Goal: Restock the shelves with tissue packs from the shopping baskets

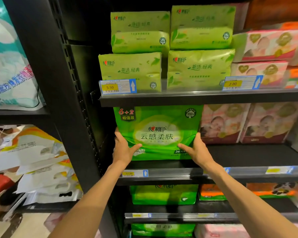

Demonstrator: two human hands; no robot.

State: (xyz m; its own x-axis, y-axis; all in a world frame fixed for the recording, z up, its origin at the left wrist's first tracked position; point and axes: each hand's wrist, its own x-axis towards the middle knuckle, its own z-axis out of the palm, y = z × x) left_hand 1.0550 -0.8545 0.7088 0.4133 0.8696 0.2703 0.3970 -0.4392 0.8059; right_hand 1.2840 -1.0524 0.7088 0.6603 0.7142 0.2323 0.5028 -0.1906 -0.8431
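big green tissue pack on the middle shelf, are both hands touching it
Touching. The head view shows the left hand and right hand gripping the big green tissue pack at its lower sides, thumbs across its front.

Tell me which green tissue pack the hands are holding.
The big bright-green pack on the middle shelf, marked 6+2. The left hand and right hand grip its sides; the other green packs are untouched.
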